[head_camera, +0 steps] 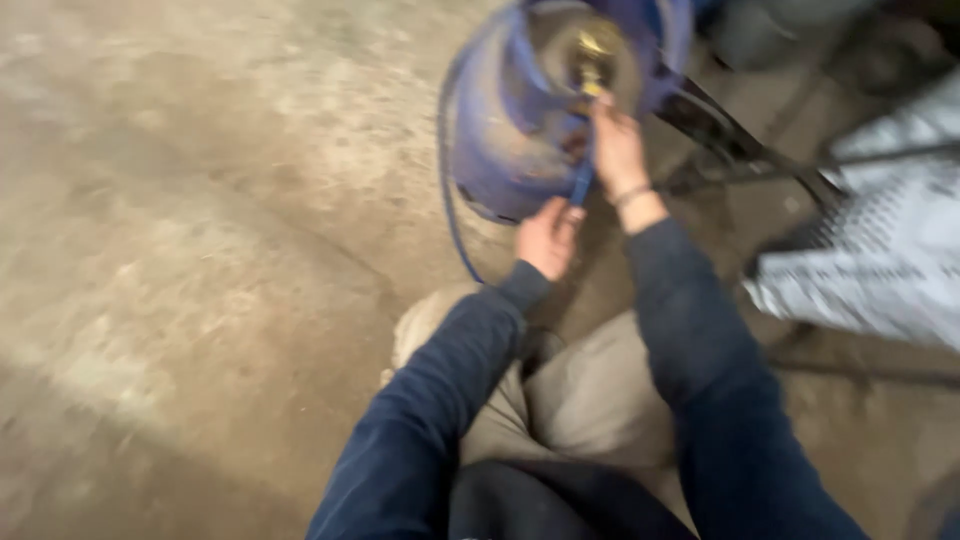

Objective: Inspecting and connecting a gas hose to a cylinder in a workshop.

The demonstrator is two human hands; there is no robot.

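Note:
A blue gas cylinder (510,140) stands on the concrete floor ahead of my knees, with a brass valve (593,55) at its top. My right hand (618,150) reaches up to the valve, fingers closed around the fitting just below it. A blue hose (452,190) runs down from there and loops around the cylinder's left side. My left hand (547,238) grips the hose lower down, near the cylinder's base. The picture is blurred by motion.
Dark metal bars of a frame (740,150) slant away at the right. A white sack with dark print (880,260) lies at the far right. Bare concrete floor (200,250) fills the left side. My knees in beige trousers (590,390) are below.

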